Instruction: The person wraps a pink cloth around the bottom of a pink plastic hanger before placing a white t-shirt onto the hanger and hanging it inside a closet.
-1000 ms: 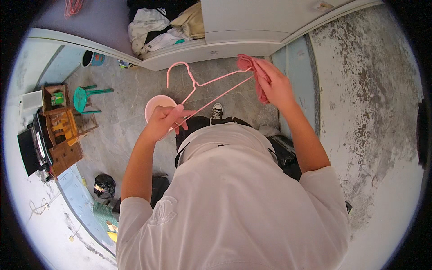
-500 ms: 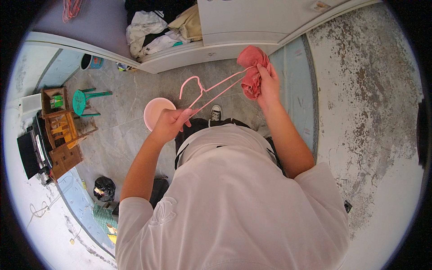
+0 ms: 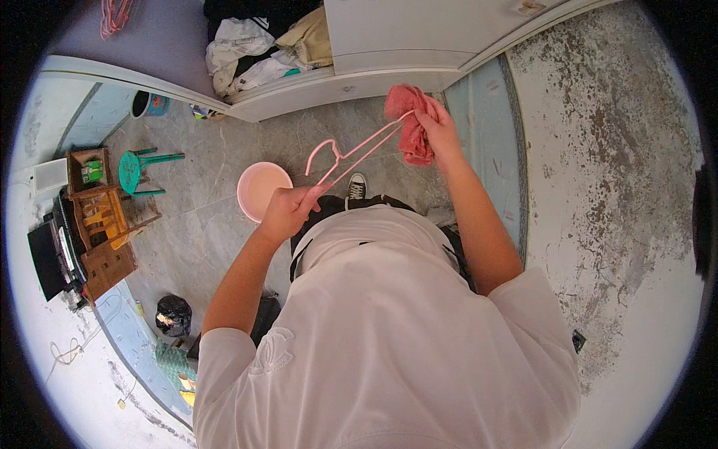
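Observation:
In front of me I hold a pink clothes hanger [image 3: 364,147] tilted, its hook toward the left. My left hand [image 3: 290,212] is closed on the hanger's near left end. At the far right end, my right hand [image 3: 441,135] grips a bunched red cloth [image 3: 416,142], wrapped against the hanger's bar there. Whether the right fingers also grip the hanger itself is hidden by the cloth. Beyond my left hand, a pink basin [image 3: 262,187] stands on the floor.
An open cabinet ahead holds piled clothes [image 3: 247,56]; more pink hangers [image 3: 116,16] hang at its upper left. To the left are a green stool [image 3: 132,172], a wooden chair [image 3: 105,217] and a black bag [image 3: 173,315]. A worn wall [image 3: 598,150] rises on the right.
The hanger and cloth have swung slightly in my hands, and the cloth has shifted a little leftward. My left hand has dropped slightly nearer to me.

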Motion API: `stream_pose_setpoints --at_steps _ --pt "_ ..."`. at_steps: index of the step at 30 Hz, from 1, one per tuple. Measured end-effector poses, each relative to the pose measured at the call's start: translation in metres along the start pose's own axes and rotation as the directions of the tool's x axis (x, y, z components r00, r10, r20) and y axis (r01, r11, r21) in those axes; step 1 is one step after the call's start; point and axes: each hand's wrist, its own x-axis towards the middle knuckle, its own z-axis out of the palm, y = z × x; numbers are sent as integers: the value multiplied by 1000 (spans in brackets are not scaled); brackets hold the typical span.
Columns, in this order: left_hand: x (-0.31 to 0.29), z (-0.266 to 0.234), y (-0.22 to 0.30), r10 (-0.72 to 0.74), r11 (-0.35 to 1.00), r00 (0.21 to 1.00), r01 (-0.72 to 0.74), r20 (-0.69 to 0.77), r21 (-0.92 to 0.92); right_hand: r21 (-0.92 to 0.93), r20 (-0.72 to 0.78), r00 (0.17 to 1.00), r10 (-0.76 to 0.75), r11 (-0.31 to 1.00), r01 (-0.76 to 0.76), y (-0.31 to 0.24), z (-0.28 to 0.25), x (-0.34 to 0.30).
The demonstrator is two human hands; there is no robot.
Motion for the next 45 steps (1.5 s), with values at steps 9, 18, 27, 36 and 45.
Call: stream_pose_setpoints --at_steps 9,18,27,36,45 --pt "2 12 -13 15 985 998 -24 -58 -168 516 80 982 172 836 -188 -30 14 -13" --pt "20 21 -2 91 942 984 -135 -154 -307 453 301 923 239 816 -359 -47 66 -59" --pt "22 18 -9 132 857 983 -176 -124 -483 424 235 969 73 890 -170 -85 60 -37" --pt "37 8 -12 395 757 912 -391 -111 -523 201 65 981 -182 965 166 -100 66 -27" --pt "42 -32 29 145 987 989 -143 36 -71 -348 415 848 -331 803 484 -108 61 -27"
